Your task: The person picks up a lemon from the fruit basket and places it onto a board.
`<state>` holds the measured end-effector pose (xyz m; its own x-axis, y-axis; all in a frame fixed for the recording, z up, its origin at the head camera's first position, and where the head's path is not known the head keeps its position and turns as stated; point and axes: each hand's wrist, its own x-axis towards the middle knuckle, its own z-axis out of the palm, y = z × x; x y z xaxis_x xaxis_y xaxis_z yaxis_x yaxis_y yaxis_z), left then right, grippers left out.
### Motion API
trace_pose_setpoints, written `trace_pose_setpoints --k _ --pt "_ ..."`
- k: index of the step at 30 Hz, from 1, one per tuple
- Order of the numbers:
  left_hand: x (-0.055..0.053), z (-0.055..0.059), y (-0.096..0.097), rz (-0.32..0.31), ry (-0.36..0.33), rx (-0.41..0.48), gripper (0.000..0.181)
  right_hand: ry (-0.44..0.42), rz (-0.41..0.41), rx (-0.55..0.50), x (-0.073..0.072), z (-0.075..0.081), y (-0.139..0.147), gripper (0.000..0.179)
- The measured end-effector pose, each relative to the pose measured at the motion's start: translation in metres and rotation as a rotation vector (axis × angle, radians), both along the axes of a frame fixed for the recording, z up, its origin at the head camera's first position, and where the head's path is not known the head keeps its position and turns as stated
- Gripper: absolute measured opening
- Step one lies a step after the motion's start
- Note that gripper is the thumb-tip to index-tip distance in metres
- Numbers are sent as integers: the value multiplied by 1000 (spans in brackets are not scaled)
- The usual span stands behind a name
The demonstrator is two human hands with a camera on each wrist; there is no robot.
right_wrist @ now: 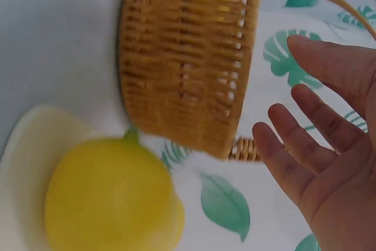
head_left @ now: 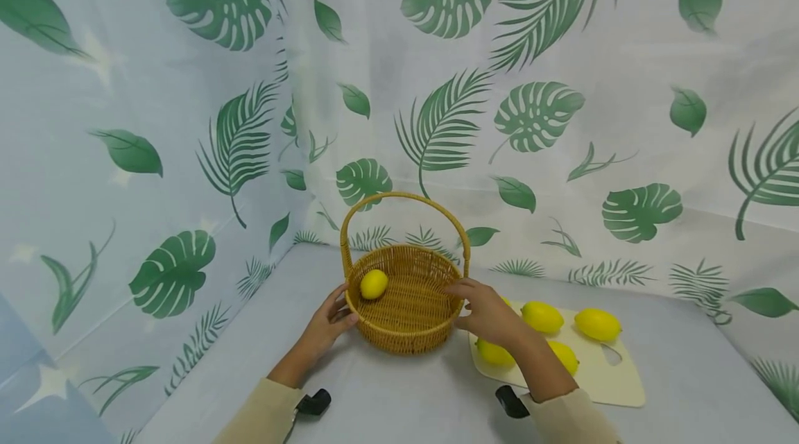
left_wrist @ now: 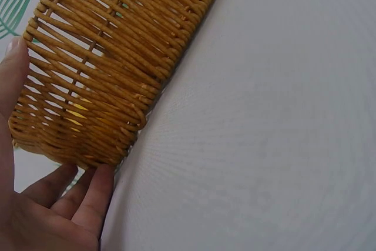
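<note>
A round wicker basket with a tall arched handle stands upright on the table. One lemon lies inside it, by the left wall. My left hand holds the basket's left side; in the left wrist view its thumb lies by the rim and the fingers reach round the lower wall. On the other side, my right hand hovers at the basket's right rim. Its fingers are spread and hold nothing in the right wrist view, with a lemon below the hand.
To the right, a cream cutting board with a handle slot carries several lemons, some partly hidden by my right hand and forearm. White curtains printed with green leaves stand behind and at the left of the pale table.
</note>
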<state>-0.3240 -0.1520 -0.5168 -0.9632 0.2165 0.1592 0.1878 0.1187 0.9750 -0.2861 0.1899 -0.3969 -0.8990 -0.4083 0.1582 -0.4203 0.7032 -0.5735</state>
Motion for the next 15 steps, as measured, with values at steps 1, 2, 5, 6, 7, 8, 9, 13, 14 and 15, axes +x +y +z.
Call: trace_pose_setpoints --k 1,2,5,6,7,8,9,13,14,15 --pt "0 1 0 0 -7 2 76 -2 0 3 -1 0 -3 52" --pt "0 1 0 6 -13 4 76 -7 -4 4 -1 0 -7 52" --pt "1 1 0 13 -20 10 75 -24 -20 11 -5 -2 -16 53" --pt "1 2 1 15 -20 9 74 -27 -21 7 -7 -3 -19 53" --pt "2 2 1 16 -19 5 74 -31 -17 0 -9 -5 -21 53" --pt "2 2 1 15 -10 1 74 -33 -15 -4 -11 -6 -23 53" --pt "2 2 1 13 -10 0 75 -35 -7 -10 -13 -8 -25 53" --pt "1 2 1 11 -17 -6 77 -39 16 -2 -22 -14 -32 52" --pt "1 2 1 8 -15 -5 77 -42 20 1 -24 -16 -34 51" --pt "1 2 1 10 -22 -2 78 -44 26 11 -26 -17 -36 51"
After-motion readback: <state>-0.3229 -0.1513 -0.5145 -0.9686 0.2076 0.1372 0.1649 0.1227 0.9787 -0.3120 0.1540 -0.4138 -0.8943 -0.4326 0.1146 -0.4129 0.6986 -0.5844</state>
